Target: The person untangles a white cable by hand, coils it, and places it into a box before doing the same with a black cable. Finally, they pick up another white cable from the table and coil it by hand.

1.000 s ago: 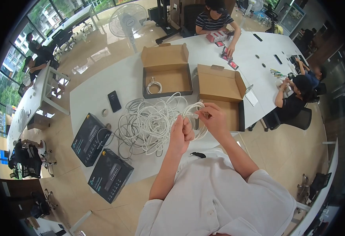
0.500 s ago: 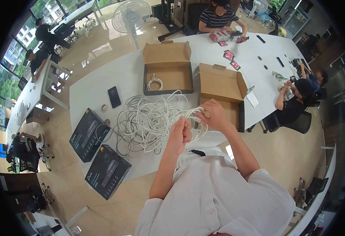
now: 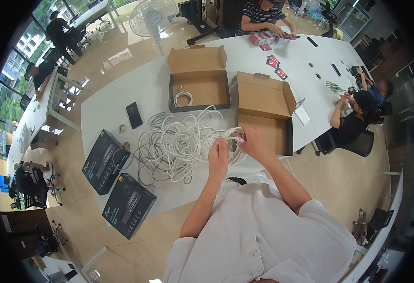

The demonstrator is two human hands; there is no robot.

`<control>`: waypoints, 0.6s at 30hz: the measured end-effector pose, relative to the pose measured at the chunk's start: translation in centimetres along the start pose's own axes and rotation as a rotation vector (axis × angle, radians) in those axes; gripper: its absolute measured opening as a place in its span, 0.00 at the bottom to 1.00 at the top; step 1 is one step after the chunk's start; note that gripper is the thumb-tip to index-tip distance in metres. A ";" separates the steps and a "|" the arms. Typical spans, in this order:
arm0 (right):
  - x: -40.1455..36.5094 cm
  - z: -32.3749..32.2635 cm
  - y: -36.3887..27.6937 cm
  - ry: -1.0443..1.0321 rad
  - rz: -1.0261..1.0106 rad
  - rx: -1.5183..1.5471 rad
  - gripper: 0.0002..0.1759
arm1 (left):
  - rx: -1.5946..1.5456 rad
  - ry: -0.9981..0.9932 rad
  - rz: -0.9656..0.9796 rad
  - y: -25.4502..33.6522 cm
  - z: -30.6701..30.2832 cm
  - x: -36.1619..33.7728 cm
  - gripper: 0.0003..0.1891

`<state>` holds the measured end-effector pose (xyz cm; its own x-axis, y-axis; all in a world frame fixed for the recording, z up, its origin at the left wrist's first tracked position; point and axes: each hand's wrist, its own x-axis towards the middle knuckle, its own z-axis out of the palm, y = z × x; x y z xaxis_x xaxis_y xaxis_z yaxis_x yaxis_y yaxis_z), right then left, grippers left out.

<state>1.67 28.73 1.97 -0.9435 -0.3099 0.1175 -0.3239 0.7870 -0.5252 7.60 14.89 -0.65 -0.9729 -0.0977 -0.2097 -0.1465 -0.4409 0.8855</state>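
A big tangle of white and grey cable [image 3: 183, 144] lies on the white table [image 3: 108, 101]. At its right side, my left hand [image 3: 219, 153] is closed around some of the white cable. My right hand [image 3: 255, 143] grips white cable loops just beside it, with its fingers bent around them. Behind my right hand stands an open cardboard box [image 3: 263, 125] with its lid up. A second open box [image 3: 200, 89] is farther back and holds a small white cable coil [image 3: 183, 98].
Two dark TP-Link boxes [image 3: 105, 160] lie at the table's left edge, near a phone [image 3: 133, 115] and a tape roll [image 3: 122, 129]. Across the table a person [image 3: 261, 21] handles red packets [image 3: 273, 61]. More people sit at the right. A fan [image 3: 153, 19] stands behind.
My right hand has moved slightly down and closer to my left hand, with the white loops drawn in between them. The view has shifted a little.
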 end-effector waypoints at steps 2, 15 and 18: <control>-0.1 -0.8 0.3 -0.129 0.012 0.061 0.16 | 0.003 0.023 0.006 -0.7 -0.2 0.2 0.16; 1.6 -7.4 1.6 -0.222 -0.003 0.395 0.29 | -0.552 -0.225 -0.449 2.5 -2.3 1.9 0.19; 1.9 -7.6 1.3 -0.163 -0.176 0.462 0.30 | -0.548 -0.229 -0.472 2.2 -1.8 2.3 0.19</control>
<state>-1.04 33.26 7.93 -0.8422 -0.5246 0.1245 -0.3775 0.4090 -0.8308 5.37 12.08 0.07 -0.8507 0.3725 -0.3709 -0.5046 -0.7761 0.3781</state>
